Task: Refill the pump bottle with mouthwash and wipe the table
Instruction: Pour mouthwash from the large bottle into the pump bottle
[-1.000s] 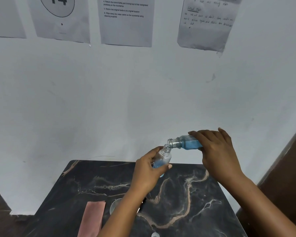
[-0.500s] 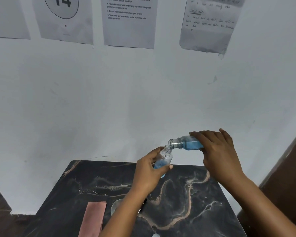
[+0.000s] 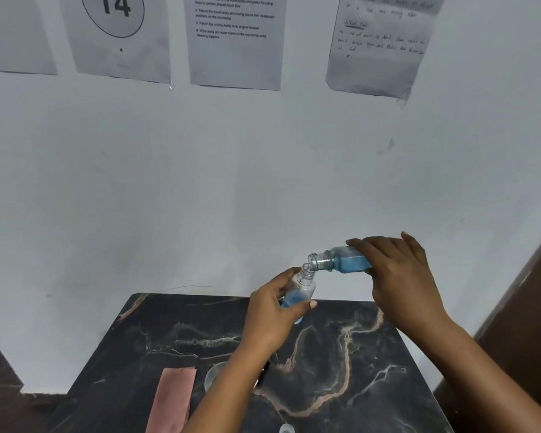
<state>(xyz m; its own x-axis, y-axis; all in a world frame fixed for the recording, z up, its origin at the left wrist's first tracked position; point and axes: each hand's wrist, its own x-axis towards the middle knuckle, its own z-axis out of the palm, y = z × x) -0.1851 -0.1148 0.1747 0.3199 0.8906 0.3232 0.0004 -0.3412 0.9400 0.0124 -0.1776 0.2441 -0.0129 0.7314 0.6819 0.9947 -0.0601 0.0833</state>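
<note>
Head view: we are pouring, right hand (image 3: 400, 276) gripping mouthwash (image 3: 347, 260), left hand (image 3: 272, 317) holding half-filled bottle (image 3: 300, 292); wiping remains.

The far middle of the table (image 3: 356, 385) is taken up by two hands, held above it with two bottles mouth to mouth. A pink cloth (image 3: 172, 398) lies on the near left, with a clear cup (image 3: 211, 375) just beside it, partly hidden by the left arm. Bare room is seen on the table's right side and far left corner. The wall (image 3: 200, 198) stands close behind
</note>
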